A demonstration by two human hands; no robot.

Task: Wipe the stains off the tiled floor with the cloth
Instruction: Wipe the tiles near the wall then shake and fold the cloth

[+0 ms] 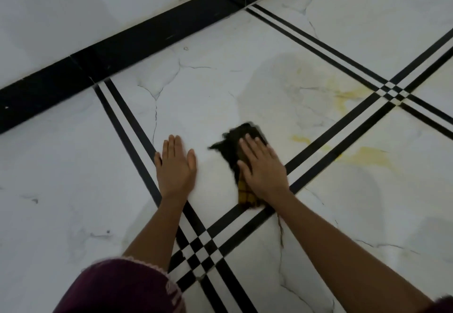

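Right hand (263,168) lies flat, pressing the cloth (241,158), soft and limp, best driven under the palm; stains (353,97) beyond the fingertips; left hand (176,163) empty, flat

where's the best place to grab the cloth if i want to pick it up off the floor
Grip the cloth at its dark bunched edge on the far-left side, coming from above and from the left. The right hand lies flat over its middle, and the yellow checked end sits tucked beside the wrist, so the loose, rumpled corner toward the left hand is probably the easiest part to pinch.
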